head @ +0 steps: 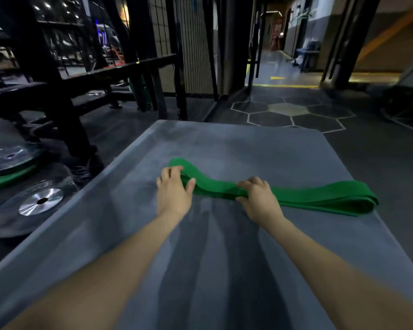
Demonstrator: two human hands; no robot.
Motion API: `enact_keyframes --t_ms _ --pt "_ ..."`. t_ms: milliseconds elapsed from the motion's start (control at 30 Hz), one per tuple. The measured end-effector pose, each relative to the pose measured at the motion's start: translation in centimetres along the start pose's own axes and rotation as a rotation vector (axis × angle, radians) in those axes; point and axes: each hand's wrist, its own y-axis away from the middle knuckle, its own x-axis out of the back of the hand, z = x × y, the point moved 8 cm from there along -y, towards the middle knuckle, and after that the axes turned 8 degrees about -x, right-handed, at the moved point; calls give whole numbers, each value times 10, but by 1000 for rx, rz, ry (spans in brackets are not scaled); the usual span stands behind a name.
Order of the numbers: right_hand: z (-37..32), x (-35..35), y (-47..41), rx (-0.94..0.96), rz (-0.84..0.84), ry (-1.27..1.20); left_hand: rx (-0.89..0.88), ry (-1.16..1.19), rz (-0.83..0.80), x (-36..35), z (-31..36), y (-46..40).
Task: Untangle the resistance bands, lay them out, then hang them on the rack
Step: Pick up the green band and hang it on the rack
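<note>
A wide green resistance band [320,197] lies folded in layers across a grey mat [224,258], running from the middle to the right edge. My left hand [174,189] grips the band's left looped end, fingers over the top and thumb on the near side. My right hand [258,192] grips the band near its middle, fingers curled over it and thumb under the near edge. Between the two hands the band rises slightly off the mat.
Silver and black weight plates [36,206] lie on the floor left of the mat, one stack with a green plate [7,177]. A black metal rack [65,96] stands behind them. Hexagon-patterned floor [291,115] and a corridor lie beyond.
</note>
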Motion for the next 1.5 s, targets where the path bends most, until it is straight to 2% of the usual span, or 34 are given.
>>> enact_keyframes --t_ms 133,233,400,500,733,900,967,1100,1267,1400,1500 --pt "4 -8 -8 0 38 70 101 93 171 2 -19 -11" --pt "12 -15 -5 -6 47 107 313 223 233 -1 -39 -17" --pt "14 -13 -4 18 105 131 544 337 217 -7 -58 -20" --pt "15 -12 -6 9 102 129 628 305 102 -16 -73 -21" --pt "14 -14 -7 28 54 163 655 246 -98 -28 -89 -37" --pt "14 -14 -8 35 46 178 650 324 -106 -34 -90 -42" --pt "14 -14 -8 29 50 176 599 387 -102 -38 -87 -44" --pt "15 -13 -7 26 51 158 644 736 -92 -36 -80 -36" --pt "0 -11 5 42 14 103 641 859 -100 -3 -73 -21" --pt "-32 -19 28 106 -93 162 678 803 -71 45 -93 2" --pt "-74 -30 51 155 -156 109 722 737 -24 95 -121 23"
